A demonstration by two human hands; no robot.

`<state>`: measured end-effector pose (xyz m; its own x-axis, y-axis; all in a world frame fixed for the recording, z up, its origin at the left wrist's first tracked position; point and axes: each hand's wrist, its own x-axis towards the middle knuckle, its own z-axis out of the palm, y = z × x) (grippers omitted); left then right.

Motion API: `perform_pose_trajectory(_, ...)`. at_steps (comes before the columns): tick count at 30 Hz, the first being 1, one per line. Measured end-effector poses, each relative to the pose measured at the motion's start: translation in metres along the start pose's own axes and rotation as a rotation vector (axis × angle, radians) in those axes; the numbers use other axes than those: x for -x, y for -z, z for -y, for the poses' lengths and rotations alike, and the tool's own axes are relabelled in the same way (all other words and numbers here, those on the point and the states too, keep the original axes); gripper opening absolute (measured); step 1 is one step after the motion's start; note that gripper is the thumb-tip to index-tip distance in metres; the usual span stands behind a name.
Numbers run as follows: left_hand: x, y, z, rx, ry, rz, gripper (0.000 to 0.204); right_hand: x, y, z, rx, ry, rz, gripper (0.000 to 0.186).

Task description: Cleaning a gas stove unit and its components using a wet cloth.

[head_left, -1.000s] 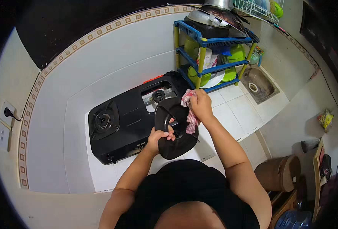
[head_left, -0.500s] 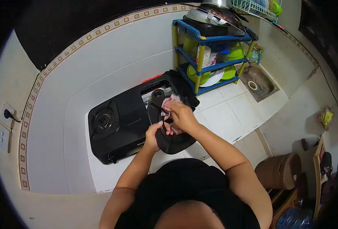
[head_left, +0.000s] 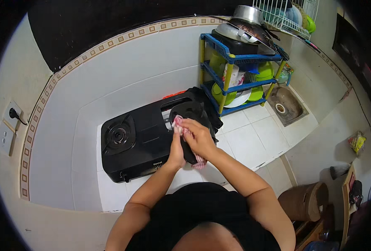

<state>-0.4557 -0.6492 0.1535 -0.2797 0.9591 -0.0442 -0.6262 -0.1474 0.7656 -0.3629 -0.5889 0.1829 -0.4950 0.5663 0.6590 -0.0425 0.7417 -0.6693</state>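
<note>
Over the right half of a black two-burner gas stove (head_left: 145,144), I hold a black burner plate (head_left: 188,109) up off its well, tilted. My left hand (head_left: 177,152) grips the plate's left edge, thumb pointing up. A red-and-white striped cloth (head_left: 199,162) wraps round part of the plate, one end poking out above my fingers and the other hanging below. My right hand (head_left: 200,140) is closed on the cloth, pressing it to the plate; its fingertips are partly hidden. The left burner (head_left: 117,136) sits in its place on the stove.
Right of the stove stands a blue-and-yellow rack (head_left: 231,91) with plates, cups and pans. Beyond it is a sink (head_left: 292,106) in the white tiled counter (head_left: 254,129). A plug (head_left: 14,113) sits in the left wall's socket. A brown bin (head_left: 305,201) stands at lower right.
The burner plate has been tipped more steeply. Both hands have drawn closer together, my right hand pressing the cloth near the left thumb. The whole view has shifted slightly.
</note>
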Motion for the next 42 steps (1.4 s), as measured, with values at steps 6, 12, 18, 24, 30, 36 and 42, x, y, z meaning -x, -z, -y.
perform_pose_trajectory(6, -0.012, 0.018, -0.013, 0.085, 0.009, 0.022, 0.079, 0.017, -0.009, 0.006, 0.059, 0.095, 0.119, 0.026)
perform_pose_trajectory(12, 0.000, -0.005, -0.015, 0.001, -0.034, 0.052, 0.075, -0.010, -0.007, 0.015, -0.022, -0.054, -0.005, 0.031)
perform_pose_trajectory(18, -0.011, 0.018, -0.014, 0.250, 0.079, 0.025, 0.066, 0.015, -0.019, 0.010, 0.251, 0.064, 0.264, 0.054)
perform_pose_trajectory(24, -0.013, 0.025, -0.014, -0.054, -0.050, -0.008, 0.047, 0.022, 0.010, 0.014, 0.220, -0.001, 0.446, 0.037)
perform_pose_trajectory(30, -0.018, 0.050, -0.019, 0.069, -0.040, -0.045, 0.041, 0.019, 0.051, 0.007, -0.176, -0.458, 0.282, 0.019)
perform_pose_trajectory(36, -0.021, 0.037, -0.018, 0.214, -0.122, -0.023, 0.049, 0.051, 0.022, -0.001, -0.067, -0.093, 0.084, 0.029)
perform_pose_trajectory(42, -0.016, 0.035, -0.021, 0.233, -0.083, 0.006, 0.049, 0.058, 0.025, -0.055, 0.350, 0.052, 0.125, 0.043)
